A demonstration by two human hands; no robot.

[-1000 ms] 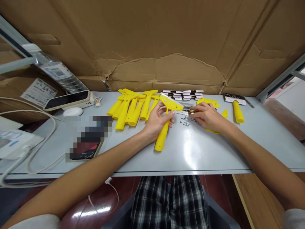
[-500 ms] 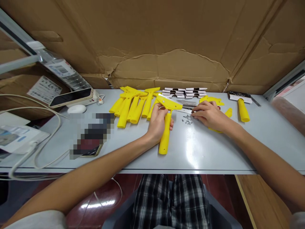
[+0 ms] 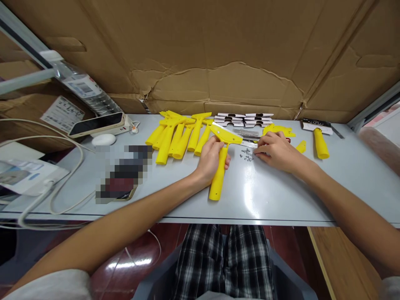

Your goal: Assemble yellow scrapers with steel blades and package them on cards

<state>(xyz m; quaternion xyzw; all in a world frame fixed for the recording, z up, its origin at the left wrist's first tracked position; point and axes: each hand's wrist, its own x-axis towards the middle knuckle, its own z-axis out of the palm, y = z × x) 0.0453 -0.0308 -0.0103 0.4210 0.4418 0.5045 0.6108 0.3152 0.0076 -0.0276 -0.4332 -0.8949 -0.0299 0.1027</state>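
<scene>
My left hand [image 3: 210, 160] is clamped around the handle of a yellow scraper [image 3: 220, 160], its butt resting on the table [image 3: 281, 196] toward me, its head tilted up beyond my knuckles. A second ago I held it by the head; now my grip has slid down onto the handle, steadier for fitting. My right hand [image 3: 276, 151] lies flat, fingertips [image 3: 258, 152] pinched together at the small screws [image 3: 246, 154] just left of them; whether one is caught, I cannot tell. Metal blades [image 3: 248, 134] lie just beyond, and a pile of yellow handles [image 3: 178, 135] lies left of my left hand.
</scene>
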